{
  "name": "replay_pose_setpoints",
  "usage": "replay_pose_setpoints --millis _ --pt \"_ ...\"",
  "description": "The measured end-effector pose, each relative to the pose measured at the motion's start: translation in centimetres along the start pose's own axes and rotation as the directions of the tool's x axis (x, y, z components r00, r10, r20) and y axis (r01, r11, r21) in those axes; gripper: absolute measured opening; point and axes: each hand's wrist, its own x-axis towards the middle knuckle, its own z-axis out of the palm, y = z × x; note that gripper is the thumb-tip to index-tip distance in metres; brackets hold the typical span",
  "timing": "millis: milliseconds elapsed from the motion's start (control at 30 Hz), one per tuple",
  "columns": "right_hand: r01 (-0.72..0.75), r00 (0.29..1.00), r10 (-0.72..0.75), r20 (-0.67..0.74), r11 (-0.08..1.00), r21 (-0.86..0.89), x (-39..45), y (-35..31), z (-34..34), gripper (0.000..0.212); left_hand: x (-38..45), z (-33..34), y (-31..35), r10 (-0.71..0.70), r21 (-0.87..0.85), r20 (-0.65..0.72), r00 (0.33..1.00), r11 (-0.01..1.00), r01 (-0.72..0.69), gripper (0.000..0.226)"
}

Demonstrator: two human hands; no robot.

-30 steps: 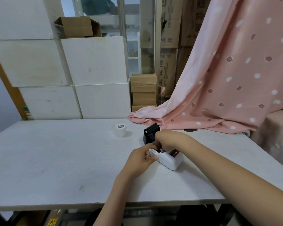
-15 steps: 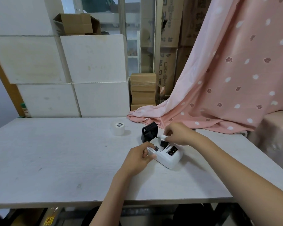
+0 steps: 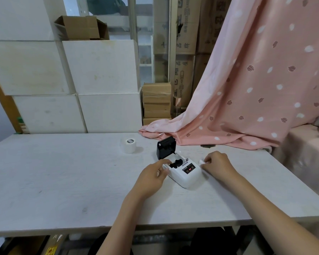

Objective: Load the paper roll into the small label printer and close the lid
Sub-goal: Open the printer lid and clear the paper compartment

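Fingers (image 3: pixel 162 167) of the left hand (image 3: pixel 151 178) rest curled against the left side of the small white label printer (image 3: pixel 187 173), steadying it without closing round it; right hand (image 3: pixel 216 165) sits just beside the printer's right edge, its fingers pinched together on a small white scrap (image 3: pixel 201 161). Printer lies near the middle of the white bench (image 3: pixel 63 181), its black lid (image 3: pixel 165 147) standing open and upright, the paper bay exposed. White paper roll (image 3: pixel 128 145) stands apart on the bench, behind and left. Pink patterned cloth (image 3: pixel 256 89) drapes behind
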Motion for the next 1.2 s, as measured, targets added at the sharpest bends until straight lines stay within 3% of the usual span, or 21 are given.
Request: replay_pose_setpoints --millis 167,367,633,1033,1200 --pt "0.123 0.985 -0.117 -0.125 0.992 0.037 -1.3 -2.4 -0.4 0.024 -0.2 0.0 0.2 -0.012 -0.05 -0.051 0.999 0.999 0.01 0.022" --pt "0.092 0.994 -0.102 0.039 0.975 0.203 -3.5 -4.4 0.6 0.032 -0.3 -0.1 0.5 -0.026 -0.153 -0.098 0.995 0.988 0.011 0.038" --pt "0.018 0.999 -0.028 0.023 0.925 0.38 -5.2 -4.7 2.8 0.024 -0.2 -0.2 0.6 -0.146 -0.258 -0.149 0.978 0.961 0.104 0.041" --pt "0.02 1.0 -0.025 0.01 0.937 0.348 -5.3 -4.9 3.1 0.027 -0.3 0.1 0.7 -0.18 -0.236 -0.123 0.976 0.96 0.147 0.038" --pt "0.136 0.99 -0.127 -0.06 0.974 0.184 -5.2 -6.4 2.8 0.037 -0.3 -0.2 0.5 -0.194 -0.164 -0.195 0.961 0.973 0.163 0.037"
